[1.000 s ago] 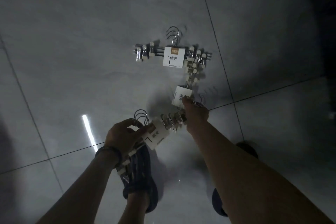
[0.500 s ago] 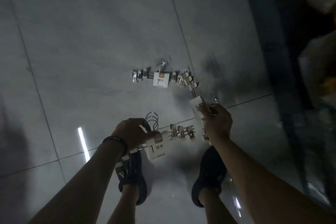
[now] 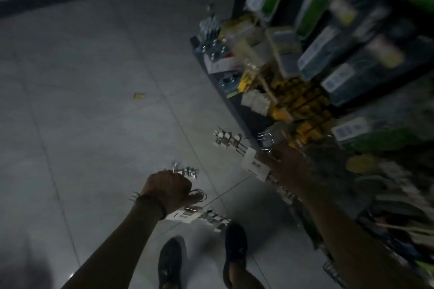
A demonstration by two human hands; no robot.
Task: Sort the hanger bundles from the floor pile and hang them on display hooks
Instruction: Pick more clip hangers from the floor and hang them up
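With both hands off the floor, the left hand (image 3: 168, 189) closed round one hanger bundle (image 3: 187, 214) & the right hand (image 3: 285, 162) gripping another bundle (image 3: 237, 148) beside the display rack (image 3: 312, 73), the carry step looks underway; next prob needs a free hook, none discernible in the blur.

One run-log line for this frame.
left hand: holds hanger bundle | right hand: holds second bundle | display rack: right

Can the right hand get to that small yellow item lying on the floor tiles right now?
Probably not. The right hand is shut on a hanger bundle by the shelving, and the yellow item lies far off on open floor.
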